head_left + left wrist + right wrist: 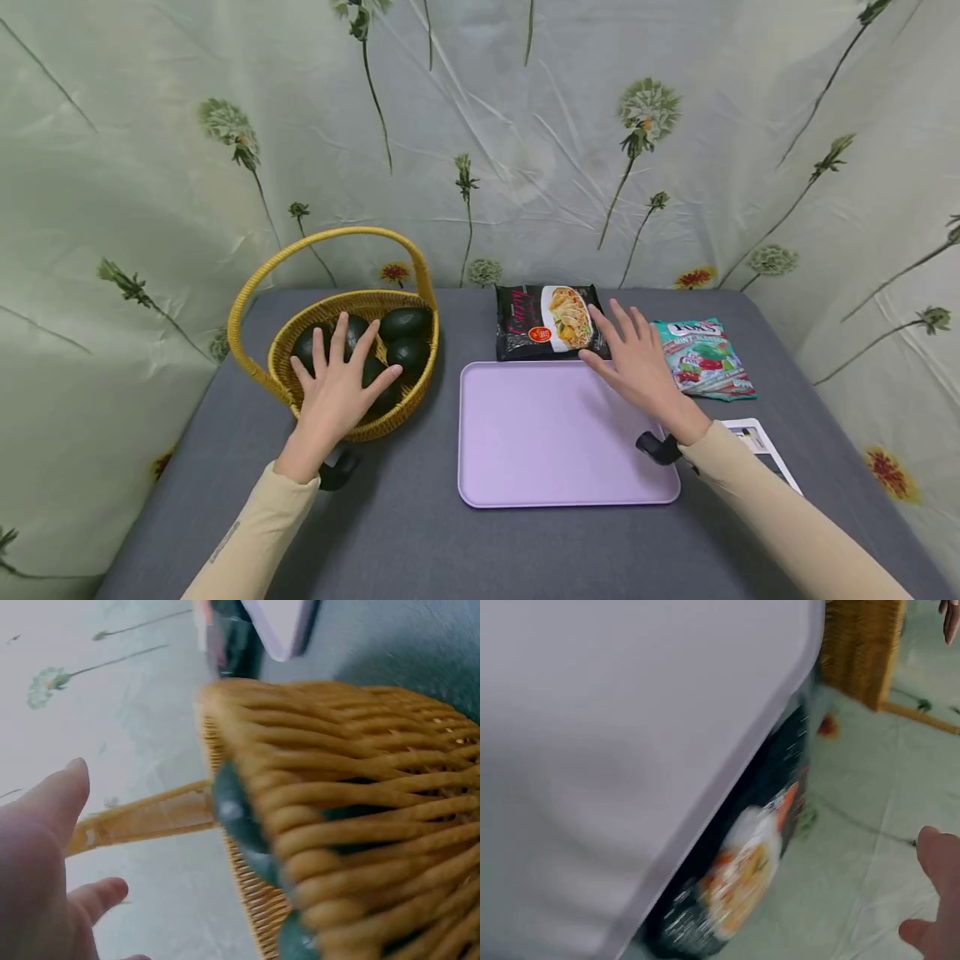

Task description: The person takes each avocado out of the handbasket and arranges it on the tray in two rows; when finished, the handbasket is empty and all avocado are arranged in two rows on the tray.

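Note:
My left hand (339,385) hovers with spread, straight fingers over the yellow wicker basket (296,329), which holds several dark green avocados (406,323). In the left wrist view the basket's woven wall (352,825) fills the frame, with my fingers (52,810) at the left edge. My right hand (630,354) is open, its fingers straight, above the far right corner of the lilac tray (555,442) and next to the black noodle packet (543,321). The right wrist view shows the tray (615,750) and the noodle packet (742,870), blurred.
A teal candy packet (705,357) lies right of the noodle packet. A white card (757,437) sits by my right forearm. The grey table (420,533) is backed by a floral cloth wall (525,125).

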The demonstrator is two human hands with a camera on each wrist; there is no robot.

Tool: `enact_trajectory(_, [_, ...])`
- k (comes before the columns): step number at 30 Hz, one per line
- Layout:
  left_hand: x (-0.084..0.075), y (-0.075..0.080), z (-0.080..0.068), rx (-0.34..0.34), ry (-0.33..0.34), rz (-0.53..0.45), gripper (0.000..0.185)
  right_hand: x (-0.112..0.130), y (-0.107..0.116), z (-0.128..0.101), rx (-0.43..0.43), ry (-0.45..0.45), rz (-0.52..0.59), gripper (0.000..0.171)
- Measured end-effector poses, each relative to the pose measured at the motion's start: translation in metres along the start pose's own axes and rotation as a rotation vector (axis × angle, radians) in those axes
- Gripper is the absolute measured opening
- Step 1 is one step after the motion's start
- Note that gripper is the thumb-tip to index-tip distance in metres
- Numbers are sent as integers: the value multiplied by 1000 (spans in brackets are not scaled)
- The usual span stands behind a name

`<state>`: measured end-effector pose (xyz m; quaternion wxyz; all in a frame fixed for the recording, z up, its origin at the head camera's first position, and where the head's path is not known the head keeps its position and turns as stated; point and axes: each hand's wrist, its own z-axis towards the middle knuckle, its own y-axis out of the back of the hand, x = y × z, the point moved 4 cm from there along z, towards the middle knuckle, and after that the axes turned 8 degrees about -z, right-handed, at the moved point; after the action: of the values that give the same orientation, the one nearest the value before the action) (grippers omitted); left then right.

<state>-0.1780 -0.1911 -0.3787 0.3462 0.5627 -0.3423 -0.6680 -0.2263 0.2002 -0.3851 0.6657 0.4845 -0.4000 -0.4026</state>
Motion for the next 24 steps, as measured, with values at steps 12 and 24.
enact_trajectory(12, [9,41,-61,-169,-52,-416,60,106,4,56,116,344,572,62])
enact_trajectory(24, [60,21,-95,-204,210,-577,56,212,-30,99,514,493,876,57])
